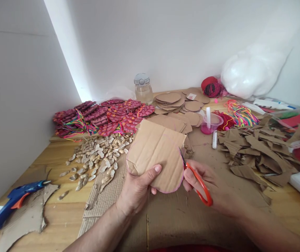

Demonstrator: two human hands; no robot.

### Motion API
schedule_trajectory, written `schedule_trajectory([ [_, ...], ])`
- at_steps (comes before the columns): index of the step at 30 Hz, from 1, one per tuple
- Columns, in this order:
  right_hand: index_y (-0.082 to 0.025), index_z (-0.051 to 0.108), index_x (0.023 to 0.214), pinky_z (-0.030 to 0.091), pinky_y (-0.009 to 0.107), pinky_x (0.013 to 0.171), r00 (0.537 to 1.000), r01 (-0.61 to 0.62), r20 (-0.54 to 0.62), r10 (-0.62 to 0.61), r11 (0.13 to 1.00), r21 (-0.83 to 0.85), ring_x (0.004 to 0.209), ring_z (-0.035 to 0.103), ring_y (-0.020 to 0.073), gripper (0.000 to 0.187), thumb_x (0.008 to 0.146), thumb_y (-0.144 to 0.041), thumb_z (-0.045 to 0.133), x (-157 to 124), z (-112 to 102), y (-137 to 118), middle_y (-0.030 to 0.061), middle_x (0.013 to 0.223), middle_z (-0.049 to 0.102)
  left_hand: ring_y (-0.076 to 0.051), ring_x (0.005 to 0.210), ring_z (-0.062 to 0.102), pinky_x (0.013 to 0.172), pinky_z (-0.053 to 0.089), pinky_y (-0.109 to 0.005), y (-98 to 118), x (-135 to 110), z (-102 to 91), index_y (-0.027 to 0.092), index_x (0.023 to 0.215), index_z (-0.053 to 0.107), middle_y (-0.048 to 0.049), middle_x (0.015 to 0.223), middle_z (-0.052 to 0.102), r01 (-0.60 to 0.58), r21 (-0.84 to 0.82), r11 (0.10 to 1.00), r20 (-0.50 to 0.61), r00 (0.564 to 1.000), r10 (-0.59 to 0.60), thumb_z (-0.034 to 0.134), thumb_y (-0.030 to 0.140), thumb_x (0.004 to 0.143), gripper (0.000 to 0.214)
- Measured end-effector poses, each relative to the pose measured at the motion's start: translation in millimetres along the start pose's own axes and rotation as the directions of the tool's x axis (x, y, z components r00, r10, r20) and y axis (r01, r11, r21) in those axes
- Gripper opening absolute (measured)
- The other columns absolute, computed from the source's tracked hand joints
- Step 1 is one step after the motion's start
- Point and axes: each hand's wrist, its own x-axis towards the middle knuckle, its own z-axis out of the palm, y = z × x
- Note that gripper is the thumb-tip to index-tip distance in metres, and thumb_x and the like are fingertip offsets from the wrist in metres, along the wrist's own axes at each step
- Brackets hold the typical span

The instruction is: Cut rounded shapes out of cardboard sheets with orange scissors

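Note:
My left hand (pixel 136 187) grips a piece of cardboard (pixel 156 150) by its lower left, thumb on top. A purple line runs along the cardboard's rounded lower edge, while its top is still straight-sided with corners. In my right hand (pixel 205 178) is a pair of scissors (pixel 201 185) with orange handles. Their dark blades meet the cardboard at its right edge, near the purple line. Part of the blades is hidden by the cardboard and my fingers.
Peanut shells (pixel 105 150) and pink decorated pieces (pixel 123 115) lie left, behind a blue glue gun (pixel 16 196). Cardboard discs (pixel 169 98) are stacked behind. Cardboard scraps (pixel 262 150) pile up at right, near a pink cup (pixel 211 124). A lidded jar (pixel 143 91) stands by the wall.

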Motion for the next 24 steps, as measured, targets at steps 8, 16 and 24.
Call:
schedule_trajectory([
  [8,-0.022,0.044,0.071,0.03,0.026,0.052,1.0,-0.013,-0.013,0.014,0.999,0.031,0.057,0.037,0.0123,0.046,0.097,-0.06,0.048,0.3,2.4,3.2,-0.0039,0.062,0.045,-0.011,0.059,0.063,0.029,0.042,-0.013,-4.0,-2.6,2.3,0.024,0.14,0.041,-0.0055,0.106,0.067,-0.01,0.004,1.0,-0.015,1.0,0.01,0.086,0.024,0.069,0.084],
  [16,-0.023,0.042,0.073,0.023,0.024,0.046,0.997,-0.054,-0.051,0.059,0.994,0.09,0.05,0.028,0.0101,0.047,0.093,-0.065,0.05,-2.3,8.5,5.5,-0.0074,0.056,0.034,-0.01,0.056,0.062,0.028,0.043,-0.013,-3.8,-6.3,4.9,0.023,0.14,0.041,-0.0031,0.098,0.067,-0.023,0.004,1.0,-0.036,0.999,0.023,0.087,0.024,0.067,0.086],
  [24,-0.022,0.045,0.074,0.022,0.025,0.046,0.998,0.005,-0.063,-0.003,0.999,0.037,0.049,0.032,0.0094,0.046,0.094,-0.062,0.051,-2.0,7.9,3.2,-0.0072,0.056,0.036,-0.009,0.054,0.059,0.029,0.043,-0.012,-4.6,-4.6,3.1,0.021,0.135,0.05,-0.0018,0.093,0.068,0.005,-0.012,1.0,-0.002,1.0,-0.005,0.087,0.024,0.068,0.077],
])
